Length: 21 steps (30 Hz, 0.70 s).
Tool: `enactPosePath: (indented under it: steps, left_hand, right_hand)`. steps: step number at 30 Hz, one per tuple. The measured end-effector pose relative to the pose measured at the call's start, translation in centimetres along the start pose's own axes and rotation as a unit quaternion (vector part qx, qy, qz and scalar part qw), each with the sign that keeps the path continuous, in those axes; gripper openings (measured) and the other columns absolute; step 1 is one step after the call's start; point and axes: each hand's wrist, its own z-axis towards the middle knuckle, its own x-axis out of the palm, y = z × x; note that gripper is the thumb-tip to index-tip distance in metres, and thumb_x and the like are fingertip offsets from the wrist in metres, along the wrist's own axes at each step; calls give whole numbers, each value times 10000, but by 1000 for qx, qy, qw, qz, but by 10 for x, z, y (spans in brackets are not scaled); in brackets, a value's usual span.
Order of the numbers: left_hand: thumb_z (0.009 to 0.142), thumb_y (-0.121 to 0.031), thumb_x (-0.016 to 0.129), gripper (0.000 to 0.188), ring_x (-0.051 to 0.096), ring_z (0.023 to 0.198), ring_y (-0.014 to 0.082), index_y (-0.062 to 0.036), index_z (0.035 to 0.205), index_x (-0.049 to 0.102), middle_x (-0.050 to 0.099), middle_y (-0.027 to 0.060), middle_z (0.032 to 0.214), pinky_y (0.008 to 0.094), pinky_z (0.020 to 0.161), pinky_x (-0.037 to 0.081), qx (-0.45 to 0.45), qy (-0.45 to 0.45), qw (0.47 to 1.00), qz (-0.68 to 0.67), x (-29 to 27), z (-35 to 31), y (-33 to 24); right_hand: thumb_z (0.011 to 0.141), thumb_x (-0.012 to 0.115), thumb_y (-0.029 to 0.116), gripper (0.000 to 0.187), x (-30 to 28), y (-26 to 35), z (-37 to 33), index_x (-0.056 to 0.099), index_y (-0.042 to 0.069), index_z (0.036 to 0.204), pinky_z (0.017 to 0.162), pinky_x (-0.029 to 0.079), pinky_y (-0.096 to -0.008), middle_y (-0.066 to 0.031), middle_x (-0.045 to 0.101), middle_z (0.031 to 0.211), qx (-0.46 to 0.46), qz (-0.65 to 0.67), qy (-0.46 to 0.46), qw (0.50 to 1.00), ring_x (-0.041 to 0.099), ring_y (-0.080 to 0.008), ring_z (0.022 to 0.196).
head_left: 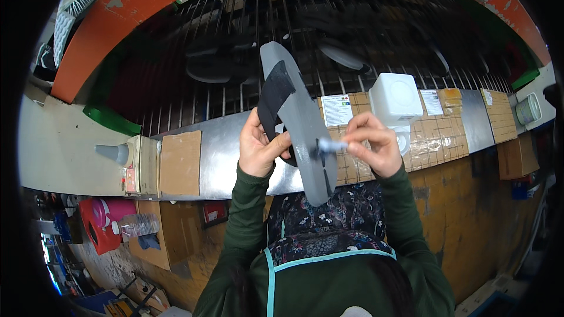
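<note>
In front of me hangs a grey sandal (296, 114) with wide black straps, its footbed facing me and standing nearly upright with a slight tilt. My left hand (259, 147) is closed on its left side, thumb against the black strap. My right hand (373, 144) pinches a small whitish-blue piece (333, 145), blurred, perhaps a cloth or a brush. The piece touches the footbed's lower part, where a dark mark shows.
Beyond the metal ledge (232, 135), dark sandals (343, 57) lie on a rack of metal bars. A white plastic container (396, 98) stands right of my right hand, on cardboard (437, 135). At left are a grey cone (113, 152) and a clear bottle (136, 225).
</note>
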Motion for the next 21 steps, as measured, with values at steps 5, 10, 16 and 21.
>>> enactPosePath:
  steps: [5,10,16,21]
  left_hand:
    - [821,-25,730,395,622,684,78,9,1139,498,661,86,947,183,505,511,22,-24,999,16,4,4,5]
    - [812,-34,748,369,624,692,89,3,1080,497,655,84,928,194,510,513,28,-102,991,85,1,4,6]
    - [804,-29,753,381,629,710,102,12,1067,480,636,96,920,201,517,533,39,-132,984,116,6,1,10]
    - [799,-32,758,401,632,713,108,17,1071,467,623,106,923,208,522,550,40,-135,980,138,12,-3,11]
  right_hand:
    - [880,668,89,173,17,-13,0,707,-29,1000,748,457,-241,-58,566,951,86,10,-92,992,554,-123,864]
    - [861,690,67,167,10,1,-36,717,-24,999,789,478,-243,-62,561,948,107,26,-69,992,564,-131,896]
    - [845,708,68,164,6,4,-42,726,-1,992,700,473,-237,-52,562,923,89,-68,-90,990,563,-118,819]
    - [833,720,68,151,5,5,-31,733,19,974,611,435,-229,-45,566,894,56,-146,-103,982,529,-100,734]
